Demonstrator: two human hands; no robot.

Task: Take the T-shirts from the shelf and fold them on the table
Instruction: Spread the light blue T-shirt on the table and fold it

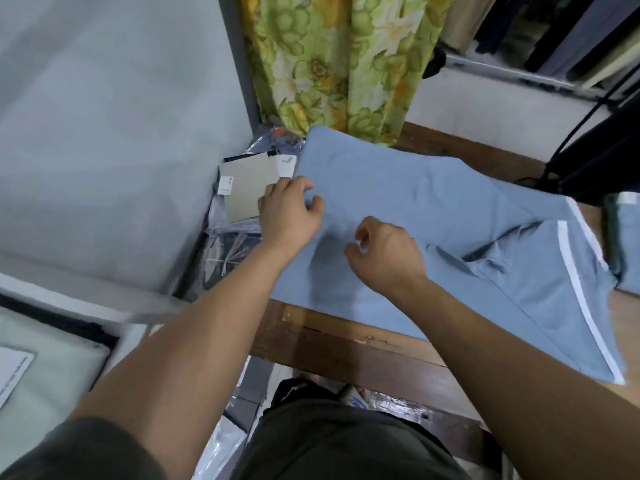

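The pale blue cotton T-shirt with white trim [433, 209] lay spread on the brown wooden bench [349, 344] — light, limp, likely easy to crease. Left hand [289, 213] and right hand [384, 252] both pinched its cloth; the edges looked best to take.

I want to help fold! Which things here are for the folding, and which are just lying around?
For the folding:
blue shirt
table
left hand, pinching the shirt
right hand, pinching the shirt

Just lying around:
flowery curtain
cardboard tag and plastic-wrapped packs left of the table
hanging clothes at the back
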